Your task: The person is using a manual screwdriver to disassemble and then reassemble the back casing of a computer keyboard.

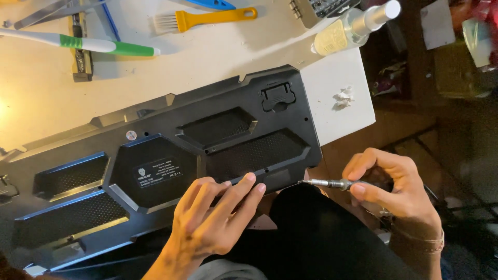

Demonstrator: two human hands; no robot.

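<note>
Head view looks down on a black keyboard [171, 171] lying upside down across a pale tabletop [41, 98], its near edge hanging past the tabletop toward the person's lap. Left hand [210, 223] rests flat on that near edge, fingers spread and pressing on the plastic, gripping nothing. Right hand [397, 184] pinches a small metal screwdriver [327, 182] between thumb and fingers; its tip points left and sits just at the keyboard's lower right corner. Farther back lie a yellow brush [207, 19], a green and white toothbrush [83, 44], a spray bottle [353, 28] and a crumpled bit of tissue [342, 97].
</note>
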